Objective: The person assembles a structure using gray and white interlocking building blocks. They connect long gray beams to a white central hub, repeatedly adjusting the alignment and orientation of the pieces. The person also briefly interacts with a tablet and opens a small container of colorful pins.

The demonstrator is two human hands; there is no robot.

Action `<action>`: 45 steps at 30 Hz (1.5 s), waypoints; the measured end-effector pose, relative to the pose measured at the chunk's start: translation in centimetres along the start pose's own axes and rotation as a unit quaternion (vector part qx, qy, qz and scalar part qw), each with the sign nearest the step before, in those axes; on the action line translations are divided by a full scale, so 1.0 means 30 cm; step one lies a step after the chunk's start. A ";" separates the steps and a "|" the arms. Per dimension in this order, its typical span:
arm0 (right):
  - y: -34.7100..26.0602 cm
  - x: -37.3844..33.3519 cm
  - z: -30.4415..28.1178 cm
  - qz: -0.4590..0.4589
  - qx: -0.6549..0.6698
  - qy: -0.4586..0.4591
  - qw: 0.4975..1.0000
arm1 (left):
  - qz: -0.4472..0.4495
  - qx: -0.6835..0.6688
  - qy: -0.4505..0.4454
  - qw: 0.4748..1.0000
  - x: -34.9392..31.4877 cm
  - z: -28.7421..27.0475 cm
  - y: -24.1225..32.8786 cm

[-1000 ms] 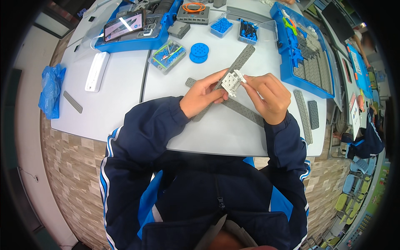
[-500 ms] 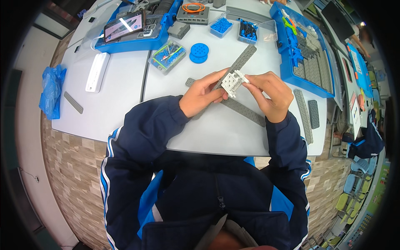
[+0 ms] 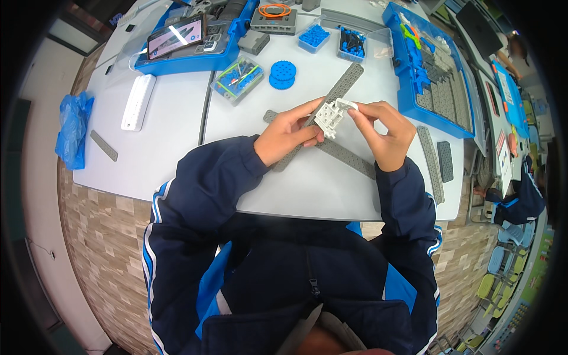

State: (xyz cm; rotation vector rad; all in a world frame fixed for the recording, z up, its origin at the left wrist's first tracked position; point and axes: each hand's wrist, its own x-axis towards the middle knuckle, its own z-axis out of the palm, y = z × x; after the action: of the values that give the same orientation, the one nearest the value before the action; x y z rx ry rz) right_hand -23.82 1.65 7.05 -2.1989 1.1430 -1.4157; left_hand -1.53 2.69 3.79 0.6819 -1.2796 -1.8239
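Note:
My left hand (image 3: 285, 133) is closed around a long grey perforated beam (image 3: 346, 81) that slants up to the right. A white plastic bracket (image 3: 327, 119) with holes sits against that beam, held by my left thumb and fingers. With thumb and index finger, my right hand (image 3: 386, 131) pinches a small white piece (image 3: 345, 105) at the bracket's upper right; whether it is joined to the bracket I cannot tell. Beneath my hands another grey beam (image 3: 349, 159) lies slanting down to the right on the table, with a grey end (image 3: 270, 116) showing left of my fingers.
Blue gears (image 3: 282, 76) lie beyond my hands, beside a clear parts box (image 3: 238, 80). Small bins of blue pieces (image 3: 313, 38) and black pieces (image 3: 351, 44) stand farther back. A blue case (image 3: 414, 97) of grey beams is right; a phone (image 3: 176, 39) rests on another case.
My right fingers have shifted slightly and now show the small white piece turned up at the bracket's upper edge. My left hand and the beam stay nearly still.

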 end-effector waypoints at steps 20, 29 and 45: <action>0.056 0.018 -0.018 0.274 0.277 -0.004 0.921 | -0.019 -0.071 0.012 0.997 0.003 -0.004 0.022; 0.092 0.018 -0.016 0.329 0.330 -0.017 0.885 | -0.065 -0.112 0.023 0.991 0.011 -0.028 0.001; 0.067 0.014 0.005 0.225 0.255 -0.024 0.940 | -0.084 -0.063 0.050 0.993 0.007 -0.007 0.015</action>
State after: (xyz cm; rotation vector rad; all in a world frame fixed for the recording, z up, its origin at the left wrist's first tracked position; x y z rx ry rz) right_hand -24.55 0.01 6.03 -1.4902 1.0275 -1.2673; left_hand -1.35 2.33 4.13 0.8200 -1.0598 -1.9608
